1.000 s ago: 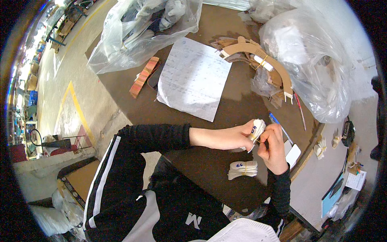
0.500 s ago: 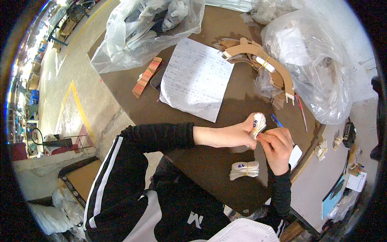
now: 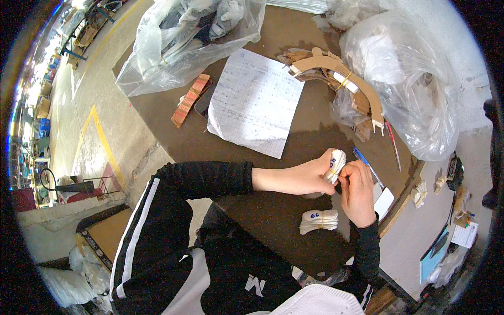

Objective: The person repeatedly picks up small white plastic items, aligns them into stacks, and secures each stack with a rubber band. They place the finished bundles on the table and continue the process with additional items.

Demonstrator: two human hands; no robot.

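Note:
My left hand is closed around a bundle of white strips with blue handwriting on its end. My right hand is closed at the bundle's right side, its thumb and fingertips pinched by a thin yellowish rubber band that crosses the strips. The fingers partly hide what they grip. Below the hands, a second banded bundle of white strips, also marked in blue, lies on the brown table.
Beyond my hands lie a handwritten sheet, a striped banded bundle and curved cardboard pieces. Clear plastic bags stand at the far right and far left. A blue pen and white card flank my right hand.
My right hand has shifted slightly, its fingers now more upright and closer against the bundle. More of the blue pen and white card shows. The left hand keeps its hold.

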